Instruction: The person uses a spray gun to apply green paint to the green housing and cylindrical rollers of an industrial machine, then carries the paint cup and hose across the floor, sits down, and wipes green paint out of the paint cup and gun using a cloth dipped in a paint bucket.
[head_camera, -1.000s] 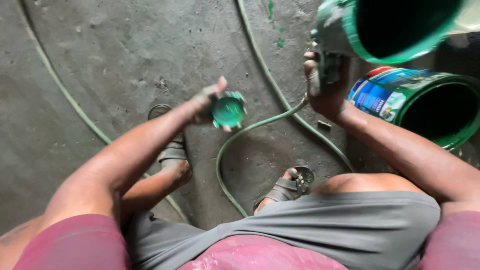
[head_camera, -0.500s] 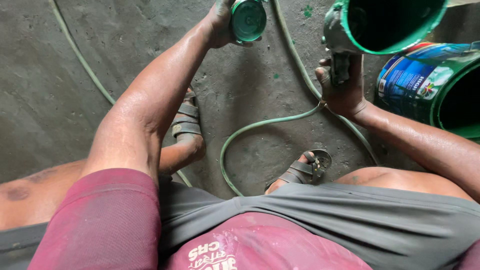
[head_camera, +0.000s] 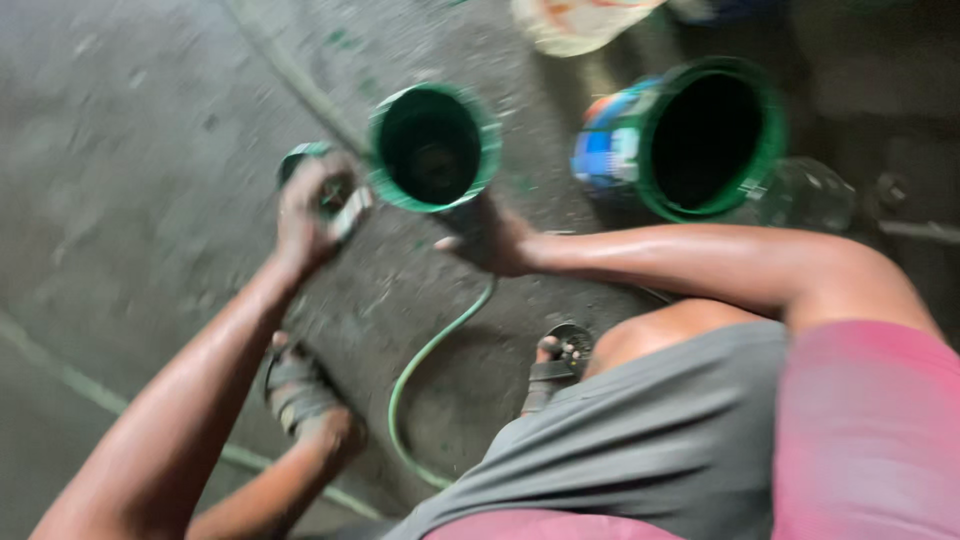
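- Over the grey concrete floor (head_camera: 150, 120), in the head view, my left hand (head_camera: 312, 215) had its fingers wrapped round a small green lid (head_camera: 300, 160), held up just left of the cup.
- My right hand (head_camera: 490, 240) gripped from below the green-stained cup (head_camera: 435, 145) of what looked like a spray gun; the blur hid how my fingers sat.
- The cup's mouth faced up toward me, its long axis running away from the camera, and the lid lay just to its left, nearly touching the rim, so my left hand was the nearer one.
- Inside the cup I saw only dark wall and a dim bottom; whether any paint stood there I could not tell.
- Far right lay a green-rimmed paint can (head_camera: 700, 140), tipped toward me, its inside dark.
- A green hose (head_camera: 420, 370) curled near my sandalled feet.
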